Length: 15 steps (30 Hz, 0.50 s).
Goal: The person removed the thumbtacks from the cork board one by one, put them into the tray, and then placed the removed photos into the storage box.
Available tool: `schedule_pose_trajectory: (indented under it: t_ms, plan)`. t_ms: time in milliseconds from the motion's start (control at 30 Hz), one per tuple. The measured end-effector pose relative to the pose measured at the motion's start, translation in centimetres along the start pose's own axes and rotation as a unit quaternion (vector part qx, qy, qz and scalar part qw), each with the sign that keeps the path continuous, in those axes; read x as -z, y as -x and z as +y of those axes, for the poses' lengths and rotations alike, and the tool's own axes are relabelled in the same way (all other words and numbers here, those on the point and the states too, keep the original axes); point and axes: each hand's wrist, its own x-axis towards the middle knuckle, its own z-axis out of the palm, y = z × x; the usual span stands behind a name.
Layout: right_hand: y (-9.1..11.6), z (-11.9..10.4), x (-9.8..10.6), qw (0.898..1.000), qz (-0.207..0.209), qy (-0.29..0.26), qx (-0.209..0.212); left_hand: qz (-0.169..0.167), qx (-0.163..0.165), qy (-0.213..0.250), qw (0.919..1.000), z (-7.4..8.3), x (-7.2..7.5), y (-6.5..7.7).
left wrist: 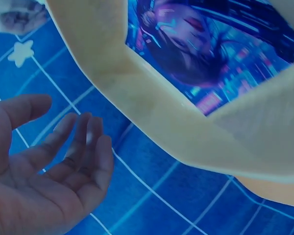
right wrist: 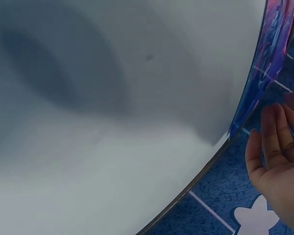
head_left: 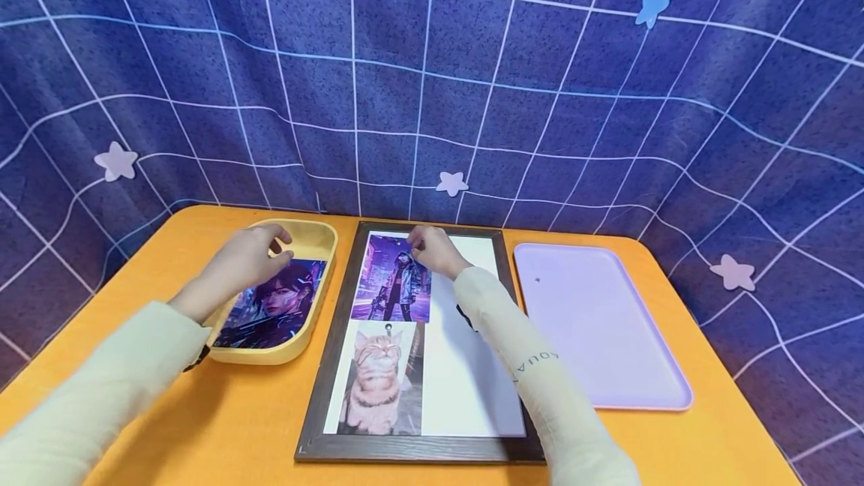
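Note:
My left hand [head_left: 253,255] hovers over the yellow tray [head_left: 331,246], fingers loosely bent and holding nothing. A glossy picture card [head_left: 286,306] of a dark-haired figure lies in that tray. In the left wrist view, the palm and loose fingers [left wrist: 95,147] show beside the tray's wall. My right hand [head_left: 437,248] is at the top of a purple city picture card [head_left: 398,283] on the white framed board [head_left: 472,366]. Its fingers are lightly bent, and nothing shows between them in the right wrist view. Below, a cat picture card [head_left: 378,381] has a small round magnet [head_left: 388,328] at its top.
A lilac tray [head_left: 607,328] stands to the right of the board, with one small dark round piece [head_left: 537,280] in it. Orange cloth [head_left: 256,418] covers the table. A blue grid curtain [head_left: 405,81] with star shapes hangs behind.

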Motion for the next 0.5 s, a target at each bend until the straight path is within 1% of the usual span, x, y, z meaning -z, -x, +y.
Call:
schedule_pose_trajectory:
  t_ms: [133,367,500]
  plan:
    - [-0.2,0.4,-0.1,1.0,0.0,0.025,0.0,0.033,-0.034,-0.012,0.9988,1.1,-0.6,0.0]
    - [-0.5,0.9,-0.1,0.998,0.002,0.063,0.011,0.042,-0.053,-0.01,0.9976,3.0,-1.8,0.2]
    - [-0.6,0.9,-0.1,0.997,0.0,0.079,0.016,0.054,-0.078,-0.011,0.9954,3.9,-2.7,0.2]
